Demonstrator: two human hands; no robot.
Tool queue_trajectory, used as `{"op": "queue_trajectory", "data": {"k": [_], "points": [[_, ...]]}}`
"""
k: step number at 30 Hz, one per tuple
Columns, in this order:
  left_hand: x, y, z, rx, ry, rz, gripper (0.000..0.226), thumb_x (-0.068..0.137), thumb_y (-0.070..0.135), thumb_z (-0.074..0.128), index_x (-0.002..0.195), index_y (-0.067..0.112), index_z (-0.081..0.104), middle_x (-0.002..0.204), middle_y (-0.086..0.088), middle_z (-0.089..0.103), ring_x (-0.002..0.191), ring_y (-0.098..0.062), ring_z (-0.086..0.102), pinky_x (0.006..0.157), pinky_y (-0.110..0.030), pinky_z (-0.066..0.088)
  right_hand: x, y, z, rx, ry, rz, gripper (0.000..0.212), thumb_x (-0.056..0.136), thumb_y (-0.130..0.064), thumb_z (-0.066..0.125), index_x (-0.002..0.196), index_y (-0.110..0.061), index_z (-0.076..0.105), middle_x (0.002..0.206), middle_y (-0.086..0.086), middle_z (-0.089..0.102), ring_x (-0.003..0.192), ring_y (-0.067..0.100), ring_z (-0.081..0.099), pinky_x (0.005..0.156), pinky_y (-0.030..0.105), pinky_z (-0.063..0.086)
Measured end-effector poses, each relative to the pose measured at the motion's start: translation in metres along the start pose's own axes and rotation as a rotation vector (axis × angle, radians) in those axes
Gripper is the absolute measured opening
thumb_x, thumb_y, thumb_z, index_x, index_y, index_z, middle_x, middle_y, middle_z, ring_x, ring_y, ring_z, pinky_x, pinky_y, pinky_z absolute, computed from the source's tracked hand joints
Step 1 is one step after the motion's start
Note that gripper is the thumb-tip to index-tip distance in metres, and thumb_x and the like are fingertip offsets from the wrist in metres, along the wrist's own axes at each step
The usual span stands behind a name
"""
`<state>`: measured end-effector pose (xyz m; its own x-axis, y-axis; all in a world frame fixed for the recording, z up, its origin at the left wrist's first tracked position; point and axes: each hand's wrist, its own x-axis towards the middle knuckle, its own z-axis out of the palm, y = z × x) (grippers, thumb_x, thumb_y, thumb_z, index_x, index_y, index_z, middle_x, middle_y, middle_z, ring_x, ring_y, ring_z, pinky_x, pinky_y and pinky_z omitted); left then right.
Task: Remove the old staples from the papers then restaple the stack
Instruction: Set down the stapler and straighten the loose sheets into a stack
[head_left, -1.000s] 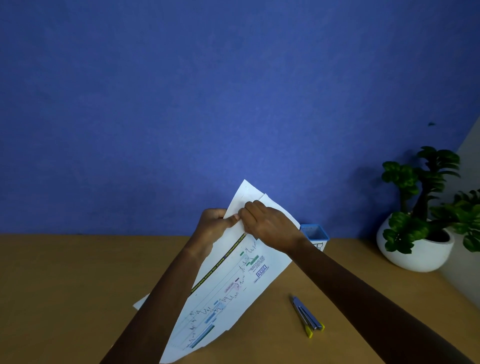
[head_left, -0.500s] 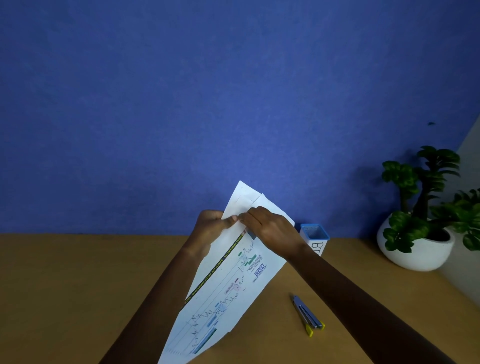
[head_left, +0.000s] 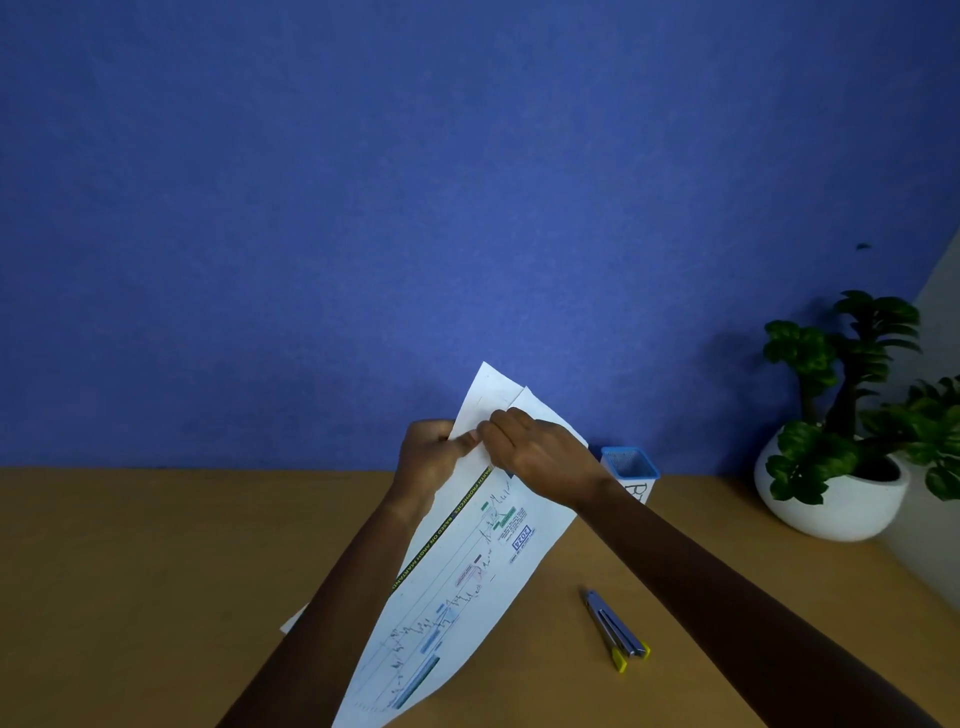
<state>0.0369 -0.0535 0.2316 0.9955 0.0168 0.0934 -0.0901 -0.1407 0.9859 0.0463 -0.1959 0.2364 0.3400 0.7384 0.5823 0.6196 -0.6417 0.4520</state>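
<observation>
A stack of white papers (head_left: 467, 587) with printed charts is held up above the wooden table, tilted with its top corner toward the blue wall. My left hand (head_left: 428, 462) grips the stack's left edge near the top. My right hand (head_left: 540, 454) pinches the same upper corner from the right, its fingertips touching those of my left hand. Any staple is hidden under the fingers. A blue stapler with yellow tips (head_left: 615, 629) lies flat on the table, right of the papers and untouched.
A small blue-rimmed pen holder (head_left: 631, 467) stands at the back of the table behind my right wrist. A potted green plant in a white bowl (head_left: 831, 493) sits at the far right. The table's bare wood (head_left: 130, 571) stretches to the left.
Both hands have stayed pinched on the upper corner of the papers. The stack has tilted and shifted slightly, and more of the holder behind my right wrist shows.
</observation>
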Motion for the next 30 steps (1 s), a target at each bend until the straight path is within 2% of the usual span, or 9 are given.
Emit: {"op": "queue_trajectory", "data": {"k": [3, 5, 8, 11, 15, 19, 23, 27, 30], "points": [[0.001, -0.001, 0.004, 0.038, 0.033, 0.043, 0.027, 0.086, 0.018, 0.061, 0.06, 0.018, 0.055, 0.067, 0.001, 0.061, 0.061, -0.017, 0.061, 0.06, -0.025, 0.051, -0.001, 0.002, 0.0, -0.028, 0.002, -0.007, 0.045, 0.04, -0.025, 0.094, 0.074, -0.004, 0.072, 0.065, 0.006, 0.071, 0.05, 0.014, 0.066, 0.038, 0.016, 0.048], [0.002, -0.002, 0.005, 0.021, 0.04, 0.042, 0.026, 0.086, 0.017, 0.061, 0.06, 0.016, 0.056, 0.067, -0.001, 0.062, 0.062, -0.018, 0.061, 0.063, -0.027, 0.051, -0.002, 0.003, 0.0, -0.058, -0.003, 0.003, 0.042, 0.042, -0.024, 0.093, 0.073, -0.006, 0.071, 0.064, 0.004, 0.07, 0.049, 0.012, 0.065, 0.035, 0.016, 0.048], [0.003, -0.001, 0.006, -0.073, 0.002, -0.025, 0.021, 0.085, 0.015, 0.063, 0.064, 0.016, 0.06, 0.068, 0.001, 0.063, 0.061, -0.016, 0.061, 0.057, -0.023, 0.052, -0.007, 0.003, 0.003, -0.034, 0.025, 0.015, 0.045, 0.044, -0.02, 0.093, 0.079, -0.007, 0.067, 0.065, 0.006, 0.069, 0.049, 0.014, 0.065, 0.032, 0.019, 0.049], [0.003, 0.002, 0.005, -0.138, -0.013, -0.068, 0.016, 0.083, 0.014, 0.064, 0.067, 0.015, 0.062, 0.069, 0.004, 0.063, 0.061, -0.011, 0.06, 0.044, -0.012, 0.049, -0.008, 0.002, 0.002, -0.022, 0.044, 0.046, 0.058, 0.045, -0.017, 0.092, 0.084, -0.01, 0.049, 0.064, 0.005, 0.068, 0.047, 0.013, 0.064, 0.031, 0.016, 0.046], [0.003, 0.0, 0.006, -0.091, 0.0, -0.043, 0.014, 0.085, 0.016, 0.063, 0.071, 0.014, 0.06, 0.076, -0.001, 0.063, 0.062, -0.012, 0.059, 0.052, -0.018, 0.047, -0.007, -0.002, 0.003, 0.012, 0.063, 0.096, 0.043, 0.041, -0.013, 0.093, 0.07, -0.006, 0.062, 0.058, 0.006, 0.065, 0.04, 0.014, 0.061, 0.027, 0.019, 0.045], [0.002, -0.001, 0.004, -0.078, -0.028, -0.009, 0.009, 0.086, 0.018, 0.061, 0.081, 0.01, 0.064, 0.084, -0.007, 0.066, 0.064, -0.015, 0.063, 0.056, -0.02, 0.052, -0.007, -0.006, 0.006, 0.019, 0.075, 0.157, 0.048, 0.047, -0.011, 0.091, 0.077, -0.007, 0.054, 0.056, 0.006, 0.063, 0.039, 0.015, 0.059, 0.026, 0.021, 0.045], [0.0, -0.002, 0.0, -0.103, -0.121, 0.004, 0.012, 0.084, 0.021, 0.063, 0.073, 0.02, 0.064, 0.077, -0.003, 0.07, 0.062, -0.017, 0.07, 0.06, -0.025, 0.058, -0.007, -0.003, 0.008, -0.015, 0.041, 0.168, 0.04, 0.045, -0.018, 0.093, 0.071, -0.006, 0.066, 0.059, 0.006, 0.066, 0.043, 0.015, 0.062, 0.031, 0.021, 0.049], [0.002, -0.003, 0.005, -0.002, -0.03, 0.08, 0.02, 0.084, 0.019, 0.064, 0.065, 0.022, 0.061, 0.07, 0.002, 0.067, 0.059, -0.013, 0.066, 0.059, -0.024, 0.054, -0.005, 0.0, 0.011, -0.022, 0.069, 0.151, 0.048, 0.047, -0.02, 0.092, 0.079, -0.007, 0.059, 0.061, 0.005, 0.066, 0.046, 0.014, 0.063, 0.031, 0.021, 0.049], [0.005, -0.003, 0.008, 0.022, 0.053, 0.105, 0.027, 0.084, 0.019, 0.064, 0.058, 0.024, 0.058, 0.063, 0.007, 0.064, 0.055, -0.007, 0.063, 0.053, -0.017, 0.051, -0.003, 0.001, 0.01, -0.006, 0.083, 0.128, 0.063, 0.045, -0.023, 0.092, 0.084, -0.011, 0.045, 0.063, 0.004, 0.067, 0.048, 0.013, 0.063, 0.035, 0.017, 0.049]]}}
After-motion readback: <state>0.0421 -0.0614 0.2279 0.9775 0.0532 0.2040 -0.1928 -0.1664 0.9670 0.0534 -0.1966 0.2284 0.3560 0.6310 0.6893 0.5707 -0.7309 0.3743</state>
